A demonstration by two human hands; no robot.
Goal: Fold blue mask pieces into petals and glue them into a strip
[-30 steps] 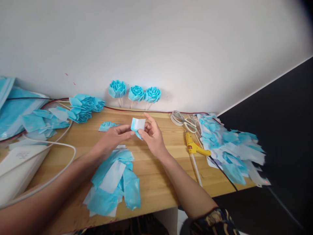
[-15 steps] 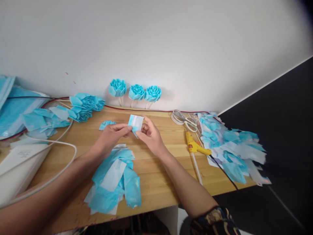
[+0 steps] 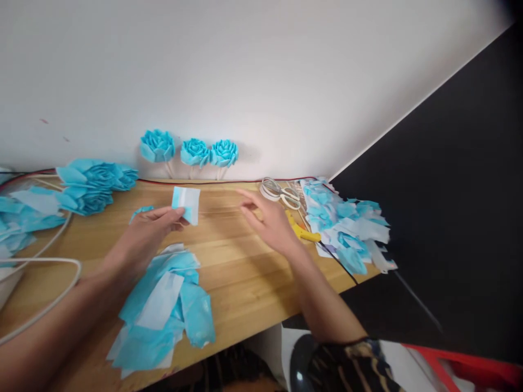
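Hands are held apart above the bench point(image 3: 241, 277). Left hand point(image 3: 157, 223): thumb and fingers close in a pinch on the lower left of a small blue-and-white piece point(image 3: 192, 201). This edge grip appears intended to secure the piece while leaving most of its face exposed. Right hand point(image 3: 265, 218): partly open, index finger extended, no object visible in its grasp.

Nearest the body, below the left hand, a pile of blue-and-white strips point(image 3: 163, 305) lies close to the front edge, presumably for a short reach. Bare wood between and below the hands provides open room for movement. Just right of the right hand, a glue gun point(image 3: 307, 234) is partly hidden; its position seems to suit that hand. Its black cord point(image 3: 339, 261) runs to the front edge and restricts clearance there. Farther right, a heap of scraps point(image 3: 347, 228) reaches the right edge of the bench.

Beyond the right hand lie scissors point(image 3: 281, 192). Beyond the left hand, three blue flowers point(image 3: 195, 152) stand on stems against the wall point(image 3: 261, 71), likely to protect their petals.
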